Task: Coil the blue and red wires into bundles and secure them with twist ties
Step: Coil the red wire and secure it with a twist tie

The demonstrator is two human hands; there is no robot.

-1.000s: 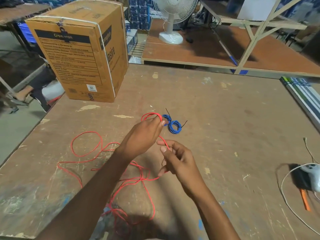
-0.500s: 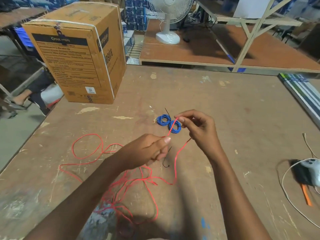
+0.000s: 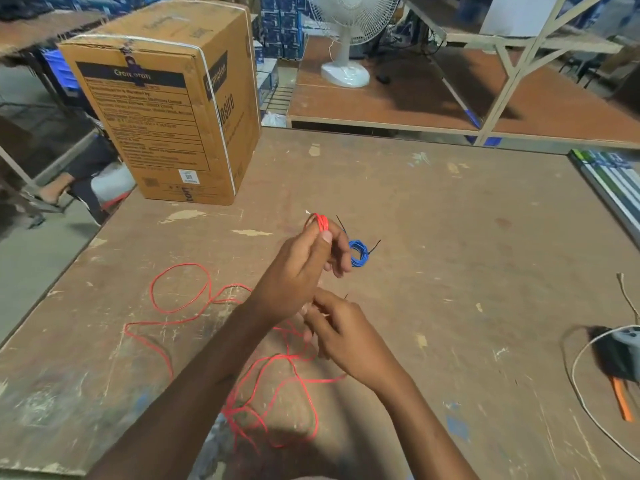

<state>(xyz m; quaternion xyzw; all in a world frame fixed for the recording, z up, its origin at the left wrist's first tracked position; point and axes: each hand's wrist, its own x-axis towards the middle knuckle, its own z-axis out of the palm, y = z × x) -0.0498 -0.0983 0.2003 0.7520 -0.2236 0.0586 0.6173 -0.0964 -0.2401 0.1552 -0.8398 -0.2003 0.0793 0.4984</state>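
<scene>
My left hand [image 3: 304, 268] is raised over the table and has a few turns of red wire [image 3: 320, 221] looped around its fingertips, thumb pressed on the loops. The rest of the red wire [image 3: 180, 289] trails loose in tangled loops across the table to the lower left. My right hand [image 3: 341, 332] is lower and nearer to me, fingers pinching the red strand; a thin black twist tie pokes out by its fingers. The blue wire bundle [image 3: 360, 252], tied with a black twist tie, lies on the table just beyond my left hand.
A big cardboard box [image 3: 166, 109] stands at the table's far left. A grey tool with a white cord [image 3: 620, 351] and an orange-handled tool [image 3: 621, 398] lie at the right edge. Flat packs [image 3: 613, 174] sit at the far right. A white fan [image 3: 346, 36] stands on the table behind.
My left hand rose and moved forward with more red loops on its fingers. My right hand came back from beside the blue bundle to a spot below the left hand.
</scene>
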